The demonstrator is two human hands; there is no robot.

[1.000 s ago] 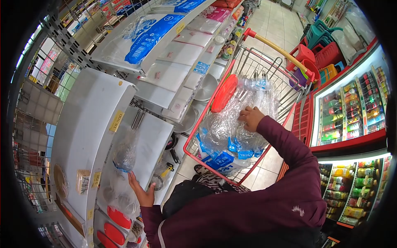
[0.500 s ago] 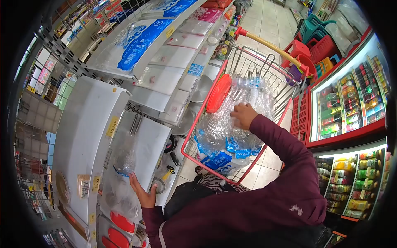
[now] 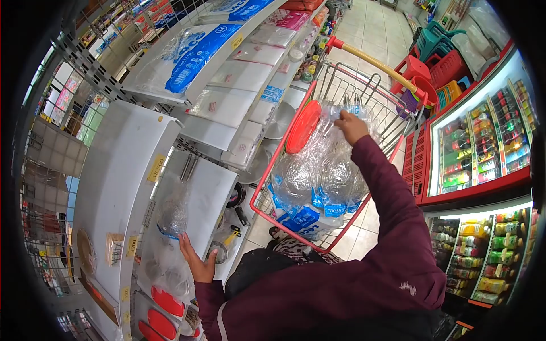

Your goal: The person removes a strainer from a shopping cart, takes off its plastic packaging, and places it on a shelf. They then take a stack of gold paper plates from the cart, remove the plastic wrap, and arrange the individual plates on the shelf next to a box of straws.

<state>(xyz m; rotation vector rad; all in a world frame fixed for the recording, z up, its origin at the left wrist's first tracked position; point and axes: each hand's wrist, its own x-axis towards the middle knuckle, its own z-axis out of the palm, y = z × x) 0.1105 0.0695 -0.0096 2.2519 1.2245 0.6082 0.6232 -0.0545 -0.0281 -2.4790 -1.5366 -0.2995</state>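
- Far left there's the white metal shelf (image 3: 122, 165) with little yellow price tags (image 3: 156, 168) stuck along its edge.
- My left hand (image 3: 196, 262) is down low against that shelf, fingers (image 3: 185, 241) spread out flat and pointing up, touching the clear crinkly plastic bag with a blue band (image 3: 172, 213) that hangs just above. Not gripping anything, just resting on it.
- Right below that hand are some round red plastic lids (image 3: 166, 300) wrapped in plastic.
- Up top, flat packs of clear plastic bags with blue print (image 3: 196, 54) are lying on the higher shelves.
- In the middle is the red wire shopping cart with a yellow handle (image 3: 335, 85), parked right beside the shelves.
- The cart is stuffed with clear plastic-wrapped bundles of bottles with blue labels (image 3: 318, 182), and a round red lid (image 3: 302, 126) leans on its left wall.
- My right hand (image 3: 351, 125) is up at the top of that bundle, fingers curled onto the plastic wrap by the bottle caps. Can't tell if I'm properly pinching it or just pressing.
- Far right, a lit drinks cooler (image 3: 483, 148) full of coloured bottles.
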